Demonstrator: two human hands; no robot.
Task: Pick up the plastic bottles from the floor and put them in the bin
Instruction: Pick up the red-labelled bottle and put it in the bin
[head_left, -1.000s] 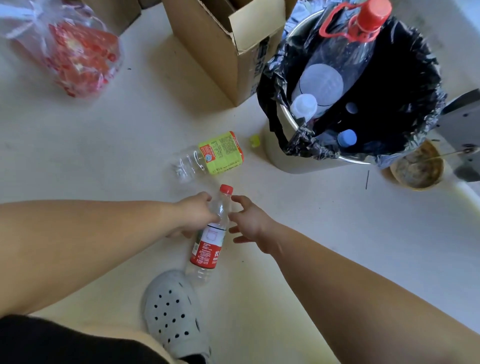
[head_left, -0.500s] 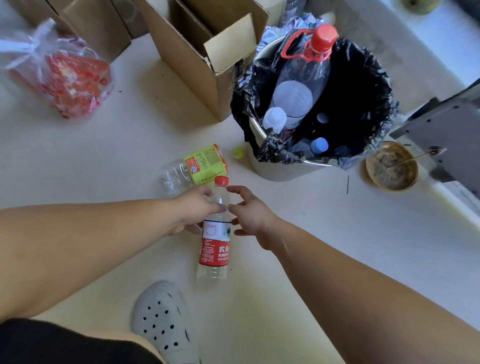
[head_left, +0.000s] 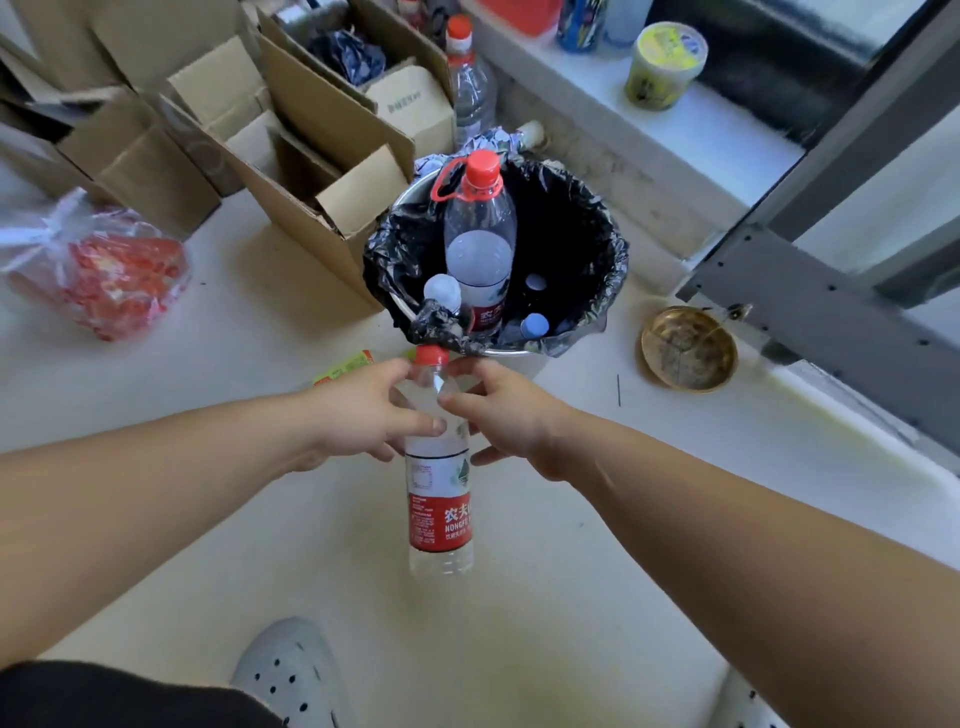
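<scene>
A clear plastic bottle (head_left: 440, 499) with a red cap and a red label hangs upright above the floor. My left hand (head_left: 363, 410) grips its neck from the left. My right hand (head_left: 501, 410) has its fingers on the neck from the right. Just beyond stands the bin (head_left: 602, 249), lined with a black bag. Inside it a large bottle with a red cap (head_left: 480, 244) stands among several smaller bottles. A bottle with a yellow-green label (head_left: 345, 366) lies on the floor, mostly hidden behind my left hand.
Open cardboard boxes (head_left: 291, 156) stand left of the bin, with a tall bottle (head_left: 470, 88) behind them. A red plastic bag (head_left: 98, 270) lies at the far left. A brass bowl (head_left: 688, 348) sits right of the bin beside a grey metal frame (head_left: 810, 306). My shoe (head_left: 291, 675) is below.
The red-label bottle has been lifted and carried toward the bin. My right hand has closed onto its neck. The yellow-green bottle is now mostly hidden behind my left hand.
</scene>
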